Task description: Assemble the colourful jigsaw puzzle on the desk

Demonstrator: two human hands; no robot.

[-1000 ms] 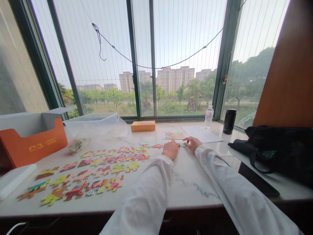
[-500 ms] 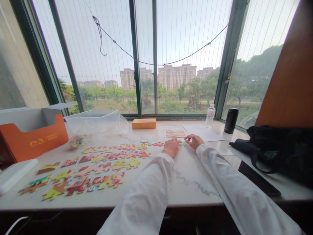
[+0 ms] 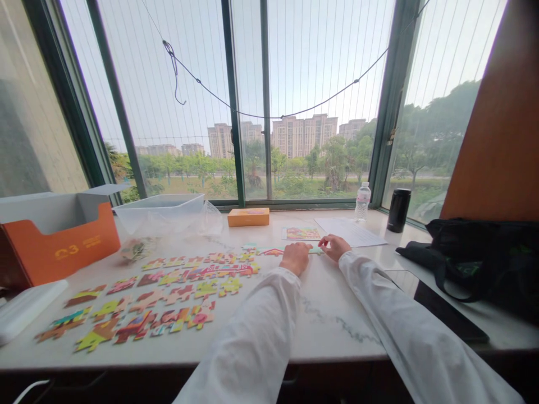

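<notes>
My left hand (image 3: 296, 258) is closed, its fingers bent down over a row of joined jigsaw pieces (image 3: 272, 252) with a red roof shape on pale green. Just right of it, my right hand (image 3: 334, 247) has thumb and forefinger close together at a pale green jigsaw piece (image 3: 315, 249) at the row's right end. The fingertips of both hands meet this piece, and its contact with the row is partly hidden. Beyond the hands lies a small picture card (image 3: 300, 233). Several rows of loose, colourful jigsaw pieces (image 3: 172, 294) spread over the left of the table.
An orange box (image 3: 63, 241), a clear plastic bin (image 3: 162, 212) and a bag of pieces (image 3: 138, 248) stand left. A small orange box (image 3: 248, 217) is by the window. Rightward are paper (image 3: 357, 232), a bottle (image 3: 362, 202), a black flask (image 3: 398, 210), a tablet (image 3: 446, 311) and a black bag (image 3: 475, 258).
The whole view has shifted slightly downward in the picture. My left hand's fingers look more curled over the row; my right hand stays at the same piece.
</notes>
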